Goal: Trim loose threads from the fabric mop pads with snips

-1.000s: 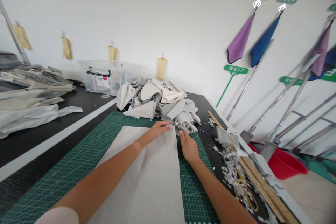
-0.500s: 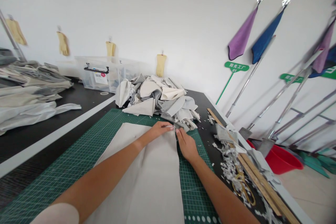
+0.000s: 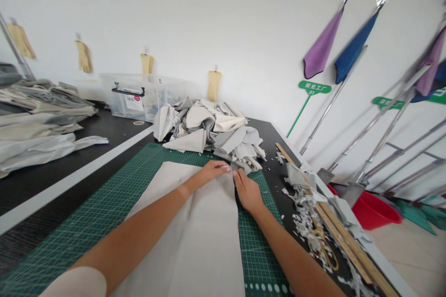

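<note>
At lower centre of the frame, a pale grey cloth [image 3: 209, 246] is lying on a green cutting mat [image 3: 97, 222], running off the bottom edge, w/ its far R corner sitting just R of mid-frame. L hand [image 3: 211, 171] is reaching across from lower L, thumb & fingers clamping tog. on that corner, no wide gap showing. R hand [image 3: 248, 193] is angling in from lower R, thumb & forefinger pinching at the same corner, tips almost meeting the L ones; grip's small, so can't tell how much cloth is sitting btwn them. Other R fingers are curling under, mostly hidden.

Just beyond the hands, mid-frame, a heap of cloth pieces [image 3: 223, 125] is overlapping the mat's far edge. Mid-L, a stack of cloths [image 3: 45, 102] is resting on the black counter [image 3: 111, 126], w/ a clear plastic bin [image 3: 153, 102] standing R of it. Lower R, scraps [image 3: 303, 213] are lying beside wooden strips [image 3: 343, 229].
</note>
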`<action>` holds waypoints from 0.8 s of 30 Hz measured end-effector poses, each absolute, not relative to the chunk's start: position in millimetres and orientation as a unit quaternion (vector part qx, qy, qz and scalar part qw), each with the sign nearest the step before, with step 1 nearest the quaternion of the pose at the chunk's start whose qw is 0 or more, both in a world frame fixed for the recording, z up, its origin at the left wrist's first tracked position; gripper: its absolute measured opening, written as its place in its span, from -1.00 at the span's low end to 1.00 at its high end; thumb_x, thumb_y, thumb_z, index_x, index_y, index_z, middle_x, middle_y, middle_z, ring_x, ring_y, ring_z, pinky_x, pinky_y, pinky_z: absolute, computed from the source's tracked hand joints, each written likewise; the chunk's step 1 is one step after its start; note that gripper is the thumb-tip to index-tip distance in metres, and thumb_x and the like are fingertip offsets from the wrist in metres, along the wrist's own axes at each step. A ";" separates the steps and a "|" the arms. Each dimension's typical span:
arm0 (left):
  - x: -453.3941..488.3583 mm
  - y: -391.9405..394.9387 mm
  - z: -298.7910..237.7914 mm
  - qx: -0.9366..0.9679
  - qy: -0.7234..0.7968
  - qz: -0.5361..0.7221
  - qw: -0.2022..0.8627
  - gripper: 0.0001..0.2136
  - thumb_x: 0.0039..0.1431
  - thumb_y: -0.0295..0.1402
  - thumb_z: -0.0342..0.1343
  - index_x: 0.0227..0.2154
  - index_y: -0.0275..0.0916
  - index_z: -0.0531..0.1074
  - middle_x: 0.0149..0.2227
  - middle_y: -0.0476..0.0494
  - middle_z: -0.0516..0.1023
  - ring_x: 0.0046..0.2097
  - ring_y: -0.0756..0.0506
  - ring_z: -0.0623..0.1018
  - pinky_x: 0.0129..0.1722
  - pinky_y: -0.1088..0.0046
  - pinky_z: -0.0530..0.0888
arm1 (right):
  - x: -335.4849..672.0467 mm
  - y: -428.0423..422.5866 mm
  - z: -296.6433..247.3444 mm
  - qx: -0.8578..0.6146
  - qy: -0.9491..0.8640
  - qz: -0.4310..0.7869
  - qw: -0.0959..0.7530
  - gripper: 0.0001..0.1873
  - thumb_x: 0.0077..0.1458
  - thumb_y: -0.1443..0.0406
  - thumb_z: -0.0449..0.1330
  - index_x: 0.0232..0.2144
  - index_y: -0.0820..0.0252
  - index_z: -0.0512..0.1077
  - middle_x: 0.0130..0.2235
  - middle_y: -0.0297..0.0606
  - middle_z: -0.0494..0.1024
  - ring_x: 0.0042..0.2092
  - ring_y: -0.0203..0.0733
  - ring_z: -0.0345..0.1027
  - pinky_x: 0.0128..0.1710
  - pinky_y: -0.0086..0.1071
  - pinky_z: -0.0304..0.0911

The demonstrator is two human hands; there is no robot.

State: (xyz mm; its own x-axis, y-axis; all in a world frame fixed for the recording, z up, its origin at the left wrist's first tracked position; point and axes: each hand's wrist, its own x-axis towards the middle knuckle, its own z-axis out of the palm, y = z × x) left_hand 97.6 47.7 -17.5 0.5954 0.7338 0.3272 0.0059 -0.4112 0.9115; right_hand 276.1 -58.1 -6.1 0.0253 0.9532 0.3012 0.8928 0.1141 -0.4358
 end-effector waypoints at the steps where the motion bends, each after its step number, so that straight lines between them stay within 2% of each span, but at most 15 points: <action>1: 97.4 46.9 -16.9 0.750 0.249 0.375 0.485 -0.65 0.18 -0.08 0.17 -0.27 -0.30 0.60 -0.27 -0.11 0.63 -0.18 -0.12 0.55 -0.14 0.45 0.40 | 276.1 -58.3 -5.9 -0.665 -0.693 0.058 0.272 -0.50 0.41 -0.04 -0.30 -0.23 0.07 0.29 -0.43 -0.34 0.48 -0.37 -0.16 0.40 -0.38 -0.42 0.01; 24: 97.0 47.4 -14.7 0.731 0.250 0.382 0.507 -0.66 0.15 -0.12 0.20 -0.24 -0.34 0.62 -0.25 -0.16 0.64 -0.17 -0.13 0.55 -0.10 0.44 0.40 | 274.8 -60.1 -3.3 -0.664 -0.698 0.058 0.260 -0.51 0.41 -0.05 -0.30 -0.24 0.08 0.27 -0.41 -0.35 0.48 -0.37 -0.17 0.41 -0.39 -0.42 -0.02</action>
